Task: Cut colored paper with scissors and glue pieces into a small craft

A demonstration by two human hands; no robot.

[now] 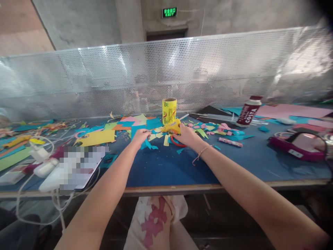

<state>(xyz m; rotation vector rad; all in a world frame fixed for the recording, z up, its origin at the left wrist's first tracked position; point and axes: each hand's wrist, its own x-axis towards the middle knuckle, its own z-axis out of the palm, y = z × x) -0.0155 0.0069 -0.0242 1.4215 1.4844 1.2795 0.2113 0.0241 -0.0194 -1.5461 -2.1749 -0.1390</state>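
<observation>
My right hand [188, 135] is closed around a yellow hot glue gun [171, 127], its nozzle turned left toward my other hand. A red-orange loop [178, 141] shows just under the gun. My left hand [141, 138] is pinched shut at the fingertips, with a piece of blue paper [149, 144] at them. Small pale yellow paper pieces [157, 133] lie between the two hands. Directly behind the glue gun stands a yellow roll [169, 110] with a hollow top.
Paper scraps and a yellow sheet [95, 138] spread across the blue table [161, 170]. At left are a phone-like slab [90, 166], chargers and white cables. A COSTA bottle [249, 111] and a purple case [296, 147] stand right. A perforated metal screen [156, 76] borders the back.
</observation>
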